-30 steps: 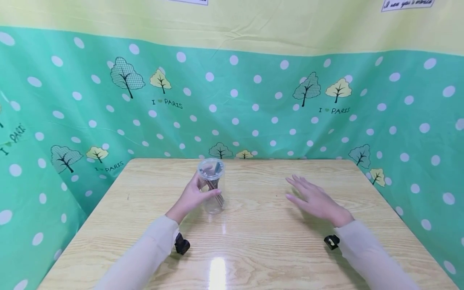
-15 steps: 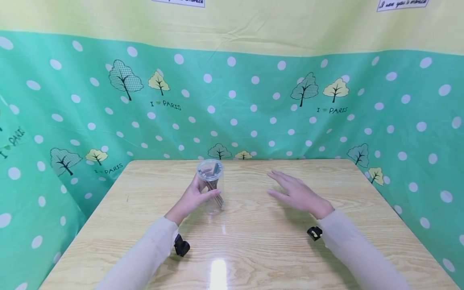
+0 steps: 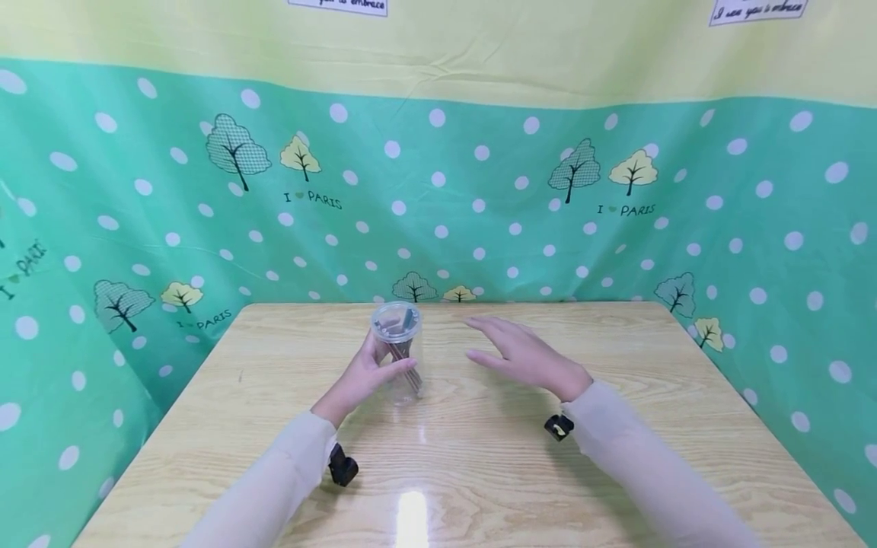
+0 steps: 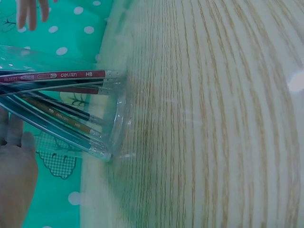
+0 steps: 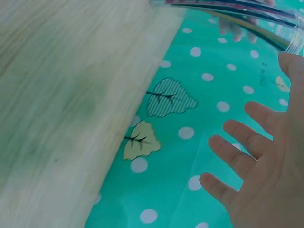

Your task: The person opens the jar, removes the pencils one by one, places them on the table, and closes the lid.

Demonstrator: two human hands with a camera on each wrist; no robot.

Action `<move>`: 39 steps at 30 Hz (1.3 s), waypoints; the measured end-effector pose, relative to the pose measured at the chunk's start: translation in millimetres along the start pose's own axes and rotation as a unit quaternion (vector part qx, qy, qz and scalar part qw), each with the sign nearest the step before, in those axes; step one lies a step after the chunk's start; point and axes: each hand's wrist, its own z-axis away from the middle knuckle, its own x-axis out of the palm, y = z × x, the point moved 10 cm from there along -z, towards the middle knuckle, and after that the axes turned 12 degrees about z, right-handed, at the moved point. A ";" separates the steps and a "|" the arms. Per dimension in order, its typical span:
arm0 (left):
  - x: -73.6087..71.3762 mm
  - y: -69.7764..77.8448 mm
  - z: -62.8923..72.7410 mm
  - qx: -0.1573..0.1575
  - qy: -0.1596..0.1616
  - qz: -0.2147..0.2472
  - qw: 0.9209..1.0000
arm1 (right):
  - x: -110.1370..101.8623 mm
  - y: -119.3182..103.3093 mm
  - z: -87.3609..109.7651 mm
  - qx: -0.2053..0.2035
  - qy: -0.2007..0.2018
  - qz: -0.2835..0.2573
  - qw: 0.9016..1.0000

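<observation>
A clear plastic jar (image 3: 397,327) with a round see-through top stands upright left of the table's middle. My left hand (image 3: 358,378) grips its side, thumb across the front and the other fingers partly hidden behind. Inside lean several pencils (image 4: 57,76), dark red, dark blue-green and golden, with "deli" and "HB" printed on some. My right hand (image 3: 524,356) hovers over the table to the right of the jar, touching nothing. Its fingers are spread and fairly straight, as the right wrist view also shows.
A wooden table (image 3: 452,472) with a light grain fills the lower view. Behind it and at both sides hangs a green and yellow curtain (image 3: 438,144) with white dots and printed trees. Small black wrist cameras are on both sleeves, such as the right wrist camera (image 3: 559,428).
My right hand has moved left toward the jar, staying above the table. My left hand and the jar have stayed in place.
</observation>
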 end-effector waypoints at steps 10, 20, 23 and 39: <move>-0.2 -1.6 -0.5 0.013 -0.008 0.004 1.000 | -9.5 -35.6 -21.5 -0.049 0.030 0.001 0.998; 3.1 0.5 -0.7 0.015 -0.016 0.016 1.000 | -22.4 -64.0 -39.3 -0.065 0.061 -0.018 0.996; 3.4 0.3 -0.4 0.013 -0.018 0.017 1.000 | -23.4 -70.5 -43.3 -0.074 0.068 -0.025 0.995; 5.6 1.7 -1.2 0.018 -0.036 0.027 0.999 | -19.0 -89.5 -61.0 -0.074 0.080 0.003 0.994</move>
